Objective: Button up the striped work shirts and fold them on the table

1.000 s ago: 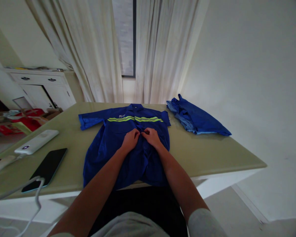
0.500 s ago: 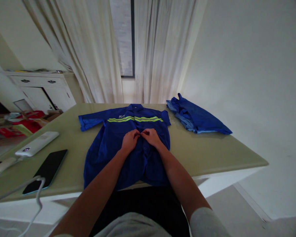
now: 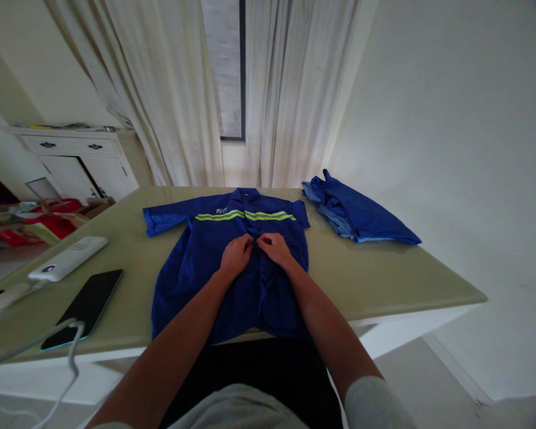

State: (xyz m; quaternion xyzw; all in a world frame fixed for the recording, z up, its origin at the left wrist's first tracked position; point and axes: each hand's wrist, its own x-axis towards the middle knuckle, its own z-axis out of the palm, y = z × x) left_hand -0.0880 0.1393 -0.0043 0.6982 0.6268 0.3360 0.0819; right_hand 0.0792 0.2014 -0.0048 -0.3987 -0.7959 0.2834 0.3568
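Note:
A blue short-sleeved work shirt (image 3: 205, 256) with yellow-green reflective stripes lies face up on the table (image 3: 352, 286), its collar away from me. My left hand (image 3: 237, 252) pinches the left side of its front opening at mid-chest, fingers closed. Close beside it, my right hand (image 3: 273, 245) is closed on the right side of the same opening. Only a small gap parts the fingertips. Whatever small piece lies between them is too dark to make out.
Folded blue garments (image 3: 361, 208) lie at the table's right rear, beside the wall. On the left are a black phone (image 3: 87, 307), a white power bank (image 3: 69, 259) and a white cable (image 3: 74, 357). A white cabinet (image 3: 78, 158) stands beyond, near curtains.
The fingertips of my two hands have come slightly apart at the shirt's front opening. Otherwise both hands stay in the same place, and the shirt lies as before.

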